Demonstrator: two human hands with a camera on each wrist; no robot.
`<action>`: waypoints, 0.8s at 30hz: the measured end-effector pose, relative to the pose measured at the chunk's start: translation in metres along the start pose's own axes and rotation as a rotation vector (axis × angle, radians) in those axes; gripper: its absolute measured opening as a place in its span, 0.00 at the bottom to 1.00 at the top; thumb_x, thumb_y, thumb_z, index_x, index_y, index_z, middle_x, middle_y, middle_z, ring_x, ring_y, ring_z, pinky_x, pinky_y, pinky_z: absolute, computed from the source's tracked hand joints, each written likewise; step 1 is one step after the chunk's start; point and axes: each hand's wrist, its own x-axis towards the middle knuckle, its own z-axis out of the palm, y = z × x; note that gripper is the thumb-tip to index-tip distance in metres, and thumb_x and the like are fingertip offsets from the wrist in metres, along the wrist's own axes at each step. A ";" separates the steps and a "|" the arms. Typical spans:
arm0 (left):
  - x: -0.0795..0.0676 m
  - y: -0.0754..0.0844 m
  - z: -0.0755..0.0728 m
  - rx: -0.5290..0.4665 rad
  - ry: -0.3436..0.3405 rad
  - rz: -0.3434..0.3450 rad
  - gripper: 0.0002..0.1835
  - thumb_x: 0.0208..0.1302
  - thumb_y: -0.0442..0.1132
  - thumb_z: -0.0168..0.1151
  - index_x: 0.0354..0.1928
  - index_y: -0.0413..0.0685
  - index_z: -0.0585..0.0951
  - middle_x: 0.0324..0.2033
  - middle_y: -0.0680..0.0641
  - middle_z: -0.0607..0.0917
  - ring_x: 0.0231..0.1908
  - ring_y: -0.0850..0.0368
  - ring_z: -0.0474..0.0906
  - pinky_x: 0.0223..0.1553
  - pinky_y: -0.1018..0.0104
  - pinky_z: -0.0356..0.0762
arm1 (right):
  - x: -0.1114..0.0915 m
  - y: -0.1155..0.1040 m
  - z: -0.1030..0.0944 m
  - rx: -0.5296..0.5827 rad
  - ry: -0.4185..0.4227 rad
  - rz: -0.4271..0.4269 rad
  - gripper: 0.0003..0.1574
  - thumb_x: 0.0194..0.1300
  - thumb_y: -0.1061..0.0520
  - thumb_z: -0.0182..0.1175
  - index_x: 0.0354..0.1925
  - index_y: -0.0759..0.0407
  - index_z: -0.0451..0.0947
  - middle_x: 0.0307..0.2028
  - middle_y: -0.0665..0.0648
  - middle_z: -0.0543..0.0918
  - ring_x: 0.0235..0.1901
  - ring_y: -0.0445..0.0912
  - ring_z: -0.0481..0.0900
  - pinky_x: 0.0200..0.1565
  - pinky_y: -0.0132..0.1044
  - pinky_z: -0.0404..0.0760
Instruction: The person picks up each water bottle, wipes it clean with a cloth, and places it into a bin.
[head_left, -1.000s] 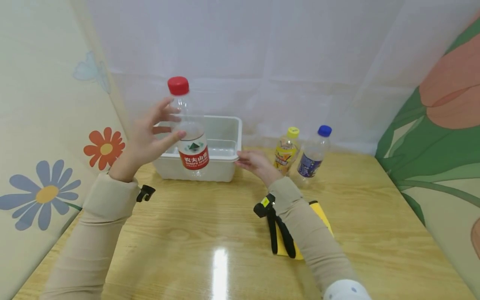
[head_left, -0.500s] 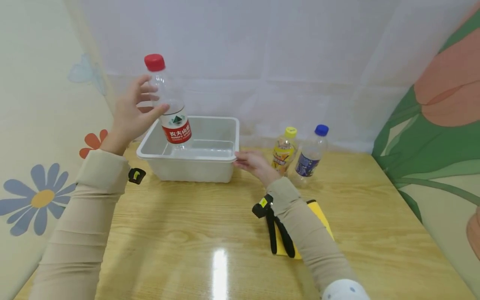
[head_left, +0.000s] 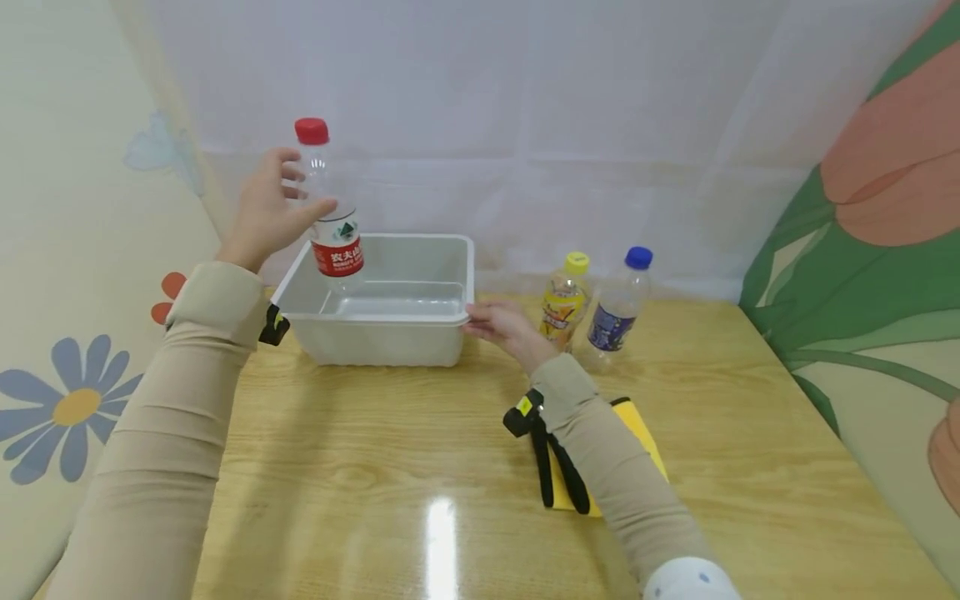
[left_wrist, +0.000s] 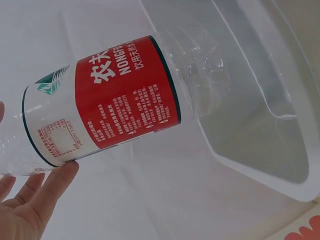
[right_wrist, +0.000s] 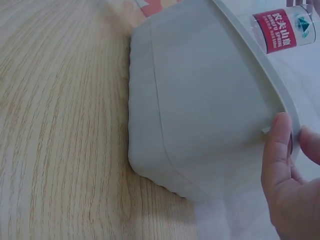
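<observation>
My left hand (head_left: 272, 204) grips a clear plastic water bottle (head_left: 337, 243) with a red cap and a red and white label. The bottle is nearly upright, its base over the left part of a white plastic bin (head_left: 382, 342). In the left wrist view the bottle's label (left_wrist: 127, 90) faces the camera and its base points toward the bin's opening. My right hand (head_left: 506, 329) pinches the bin's front right corner; thumb and fingers hold the rim (right_wrist: 272, 82) in the right wrist view. The bin stands on the wooden table.
Right of the bin stand a yellow-capped bottle (head_left: 564, 308) and a blue-capped bottle (head_left: 613, 321). A yellow item with black handles (head_left: 573, 475) lies partly under my right forearm. A white sheet (head_left: 600, 108) hangs behind the table (head_left: 360, 467).
My left hand has carried the water bottle left and back, from in front of the bin to above its left part, lowering slightly at the end. The right hand stays at the bin's corner.
</observation>
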 end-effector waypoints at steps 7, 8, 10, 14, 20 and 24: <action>0.014 -0.005 0.002 0.040 -0.046 -0.047 0.44 0.57 0.50 0.61 0.69 0.49 0.48 0.60 0.36 0.64 0.54 0.41 0.65 0.51 0.47 0.71 | -0.002 0.001 0.000 -0.014 0.013 -0.005 0.20 0.63 0.70 0.52 0.52 0.80 0.65 0.22 0.57 0.79 0.22 0.44 0.79 0.32 0.29 0.83; 0.015 -0.007 0.002 0.032 -0.053 -0.063 0.44 0.57 0.50 0.61 0.69 0.49 0.48 0.60 0.36 0.63 0.53 0.41 0.65 0.51 0.47 0.72 | -0.002 0.001 0.000 -0.015 0.012 -0.005 0.21 0.63 0.70 0.52 0.52 0.80 0.64 0.22 0.57 0.79 0.22 0.44 0.79 0.32 0.29 0.83; 0.016 -0.012 0.004 0.031 -0.062 -0.085 0.44 0.57 0.50 0.62 0.69 0.47 0.49 0.60 0.35 0.63 0.53 0.41 0.65 0.50 0.47 0.72 | -0.003 0.001 0.000 -0.017 0.012 -0.002 0.22 0.63 0.70 0.52 0.53 0.81 0.63 0.21 0.57 0.79 0.22 0.44 0.79 0.32 0.29 0.83; 0.016 -0.026 0.007 0.032 -0.075 -0.134 0.44 0.55 0.50 0.63 0.68 0.44 0.50 0.59 0.34 0.64 0.54 0.39 0.64 0.51 0.45 0.71 | -0.004 0.000 0.001 -0.013 0.001 -0.005 0.24 0.63 0.70 0.51 0.56 0.81 0.61 0.21 0.57 0.79 0.22 0.44 0.79 0.31 0.29 0.82; 0.016 -0.045 0.011 0.100 -0.092 -0.167 0.43 0.53 0.46 0.66 0.64 0.34 0.54 0.54 0.30 0.67 0.53 0.37 0.64 0.51 0.44 0.71 | -0.005 0.000 0.003 0.005 -0.017 -0.014 0.24 0.64 0.71 0.49 0.56 0.82 0.60 0.20 0.57 0.79 0.20 0.43 0.78 0.30 0.28 0.82; 0.015 -0.055 0.013 0.159 -0.110 -0.173 0.42 0.50 0.43 0.68 0.59 0.27 0.58 0.49 0.29 0.69 0.48 0.37 0.66 0.47 0.45 0.71 | -0.006 0.000 0.005 -0.002 -0.010 -0.009 0.23 0.63 0.71 0.50 0.55 0.82 0.61 0.21 0.57 0.79 0.20 0.43 0.78 0.29 0.28 0.82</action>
